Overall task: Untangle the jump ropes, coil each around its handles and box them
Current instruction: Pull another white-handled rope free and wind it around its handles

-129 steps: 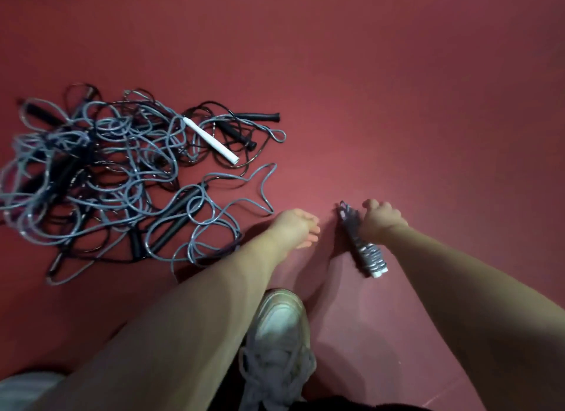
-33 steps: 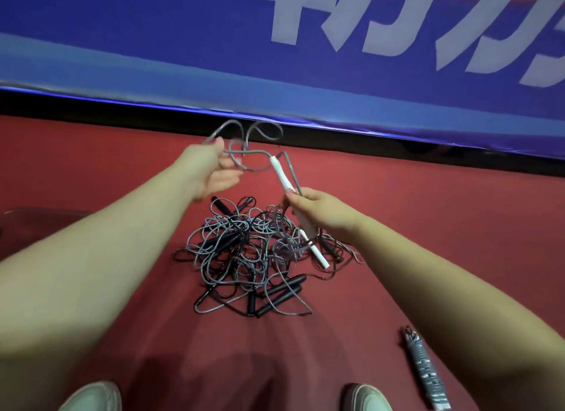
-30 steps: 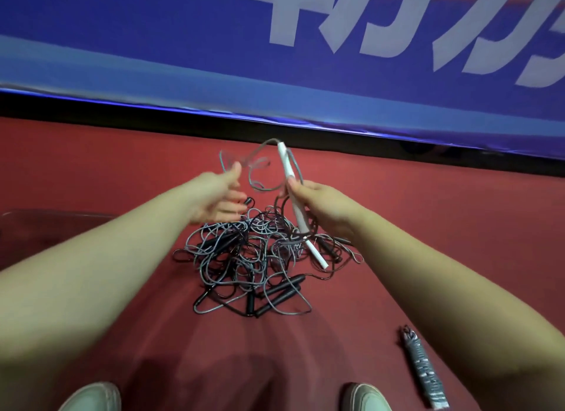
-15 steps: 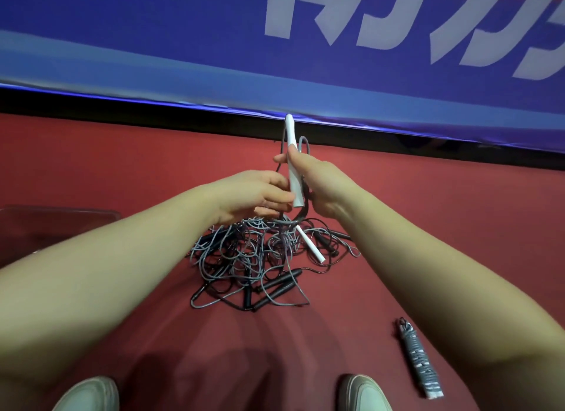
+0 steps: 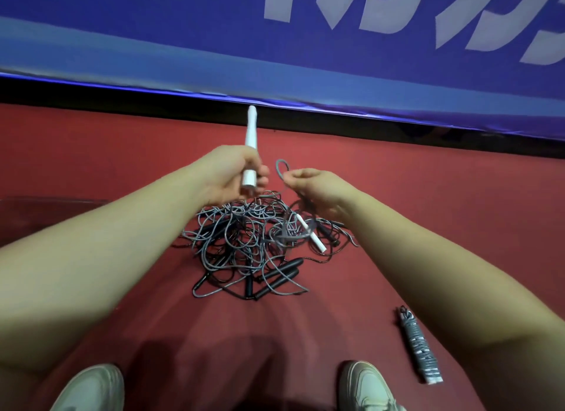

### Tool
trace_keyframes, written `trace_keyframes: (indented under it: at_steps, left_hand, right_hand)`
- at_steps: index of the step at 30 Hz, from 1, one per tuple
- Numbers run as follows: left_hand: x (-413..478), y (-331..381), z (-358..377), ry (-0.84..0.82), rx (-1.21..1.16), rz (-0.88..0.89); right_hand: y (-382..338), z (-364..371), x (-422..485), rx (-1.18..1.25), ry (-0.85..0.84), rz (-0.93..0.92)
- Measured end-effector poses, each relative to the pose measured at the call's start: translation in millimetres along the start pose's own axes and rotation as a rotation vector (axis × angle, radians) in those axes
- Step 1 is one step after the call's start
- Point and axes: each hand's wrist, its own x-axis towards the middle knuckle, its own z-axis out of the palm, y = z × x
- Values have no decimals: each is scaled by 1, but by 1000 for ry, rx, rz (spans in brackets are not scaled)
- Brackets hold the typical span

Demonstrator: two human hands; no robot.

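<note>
Head view: jump ropes (image 5: 244,238) on red floor (image 5: 443,215), blue banner (image 5: 153,34) behind.

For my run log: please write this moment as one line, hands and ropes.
left hand: grips white handle, upright | right hand: holds grey cord | pile: tangled, on floor | coiled rope: apart from pile

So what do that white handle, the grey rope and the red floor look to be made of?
The white handle, gripped in the left hand: probably hard plastic, smooth and evenly white. The grey rope: likely plastic-coated cord, thin, springy loops with a slight sheen. The red floor: seemingly matte rubber or vinyl sports surface, seamless, no weave visible.
</note>
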Motion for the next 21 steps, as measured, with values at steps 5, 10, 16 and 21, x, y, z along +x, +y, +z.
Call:
trace_keyframes:
  at_steps: [5, 10, 16, 21]
  left_hand:
    - [0, 9, -56, 161, -207, -12]
    - [7, -2, -82, 165, -46, -47]
    - [22, -22, -59, 109, 183, -46]
    - [22, -36, -49, 68, 360, -64]
  right_hand:
    - [63, -80, 3, -1491, 32, 123]
    - [98, -112, -11, -1520, -24, 431]
    - [75, -63, -6, -1026, -266, 637]
    - [91, -56, 8, -1116, -102, 538]
